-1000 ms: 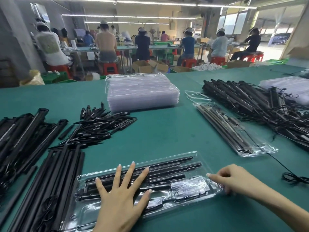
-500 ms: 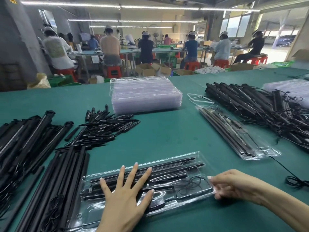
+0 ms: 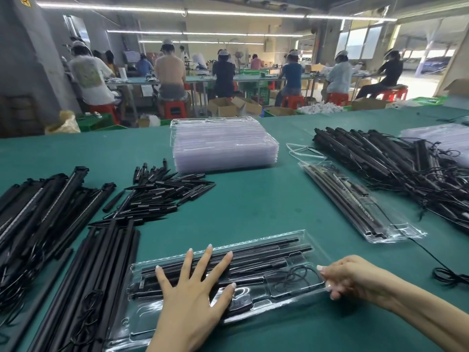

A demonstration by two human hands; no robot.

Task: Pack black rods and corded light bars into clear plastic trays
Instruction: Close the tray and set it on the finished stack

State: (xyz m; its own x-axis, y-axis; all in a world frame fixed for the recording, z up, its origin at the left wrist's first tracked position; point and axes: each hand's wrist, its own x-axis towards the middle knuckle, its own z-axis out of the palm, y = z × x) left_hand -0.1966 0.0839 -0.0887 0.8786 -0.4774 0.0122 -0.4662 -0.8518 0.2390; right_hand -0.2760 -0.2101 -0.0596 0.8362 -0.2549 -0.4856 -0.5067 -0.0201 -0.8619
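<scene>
A: Step? Looks like closing or seating the clear tray point(image 3: 291, 298) on the worktop point(image 3: 253, 207). Left hand point(image 3: 189, 298) lies flat on it, fingers point(image 3: 200, 262) straight and spread, pressing the black rods point(image 3: 266, 252) down into their slots. Right hand point(image 3: 355, 278) is at the tray's right end, fingers curled, pinching the plastic edge.

B: Cord?

A: Coiled cord point(image 3: 297, 274) sits in the pocket just left of the right fingertips, between the two hands. Looks tucked in, can't confirm fully through the glare.

B: How to do it well?

A: My call: keep the flat palm load even so the rods don't pop out, and check no cord loop crosses the rim before pressing the right end. Thin plastic will likely flex and spring, so press near the edge, not mid-span.

B: Supplies?

A: Loose rods point(image 3: 96, 283) just left of the left hand, short black pieces point(image 3: 157, 196) beyond its fingertips, stack of empty trays point(image 3: 223, 146) farther out. A packed tray point(image 3: 355, 201) lies beyond the right hand, and the corded light bars point(image 3: 396, 163) are piled past that.

B: Text, brands?

A: None readable on the tray or parts. Yellow sign point(image 3: 25, 0) top left, characters too blurred.
</scene>
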